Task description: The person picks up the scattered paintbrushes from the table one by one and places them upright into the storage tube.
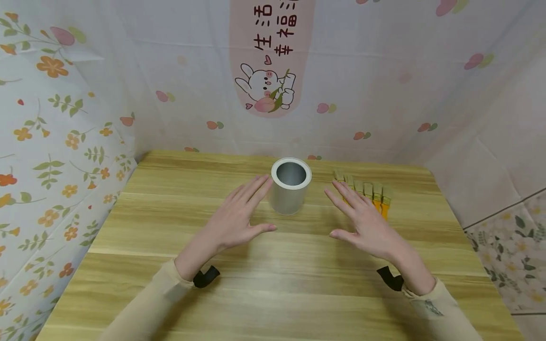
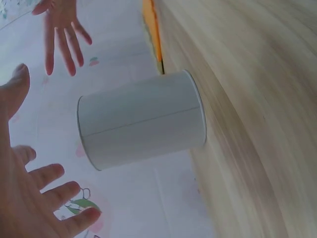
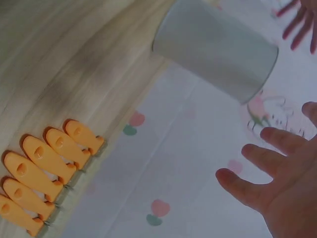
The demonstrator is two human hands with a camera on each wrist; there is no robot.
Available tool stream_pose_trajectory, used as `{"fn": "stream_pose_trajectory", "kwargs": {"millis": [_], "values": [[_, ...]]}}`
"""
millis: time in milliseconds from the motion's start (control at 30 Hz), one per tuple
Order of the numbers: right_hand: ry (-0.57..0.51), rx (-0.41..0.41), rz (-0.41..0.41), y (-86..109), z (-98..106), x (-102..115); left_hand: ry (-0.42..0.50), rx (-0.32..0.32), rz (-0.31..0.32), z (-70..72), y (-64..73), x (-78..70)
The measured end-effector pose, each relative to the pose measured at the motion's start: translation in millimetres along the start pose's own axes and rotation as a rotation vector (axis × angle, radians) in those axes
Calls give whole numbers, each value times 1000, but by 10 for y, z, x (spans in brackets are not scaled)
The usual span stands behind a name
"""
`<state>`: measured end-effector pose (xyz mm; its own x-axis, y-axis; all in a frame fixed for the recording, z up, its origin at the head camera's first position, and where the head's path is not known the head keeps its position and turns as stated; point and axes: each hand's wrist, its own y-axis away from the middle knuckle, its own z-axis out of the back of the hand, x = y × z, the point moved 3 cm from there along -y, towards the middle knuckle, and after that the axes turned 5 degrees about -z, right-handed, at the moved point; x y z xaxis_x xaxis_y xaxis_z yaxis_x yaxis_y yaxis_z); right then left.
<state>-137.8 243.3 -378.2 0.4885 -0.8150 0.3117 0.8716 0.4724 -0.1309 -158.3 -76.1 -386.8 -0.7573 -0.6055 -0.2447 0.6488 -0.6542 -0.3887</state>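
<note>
A white-grey metal can (image 1: pixel 287 201) stands upright on the wooden table, its top uncovered and its inside bare as far as I can see. To its left hovers my left hand (image 1: pixel 236 215), fingers extended and thumb apart, holding nothing. My right hand (image 1: pixel 364 220) is spread in the air on the other side, between the can and a row of paintbrushes (image 1: pixel 377 194). It partly covers those brushes in the head view. In the right wrist view their orange handles (image 3: pixel 37 176) lie side by side. A seam runs along the can's side (image 2: pixel 141 121) in the left wrist view.
The wooden table (image 1: pixel 273 293) reaches back to a hanging white cloth (image 1: pixel 179 94) printed with fruit and a rabbit. Another cloth with orange flowers (image 1: pixel 51 189) hangs along the left side. Dark straps (image 1: pixel 206 277) show at the wrists.
</note>
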Motion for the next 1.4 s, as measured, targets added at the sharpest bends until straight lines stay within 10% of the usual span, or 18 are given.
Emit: {"fn": "stream_pose_trajectory", "kwargs": {"millis": [600, 867, 1400], "values": [[-398, -225, -313, -325, -11, -420, 468, -29, 530, -406, -404, 276], [-453, -239, -481, -516, -52, -553, 519, -57, 550, -585, -566, 318], [-309, 103, -687, -599, -347, -882, 601, -144, 527, -718, -715, 296]]}}
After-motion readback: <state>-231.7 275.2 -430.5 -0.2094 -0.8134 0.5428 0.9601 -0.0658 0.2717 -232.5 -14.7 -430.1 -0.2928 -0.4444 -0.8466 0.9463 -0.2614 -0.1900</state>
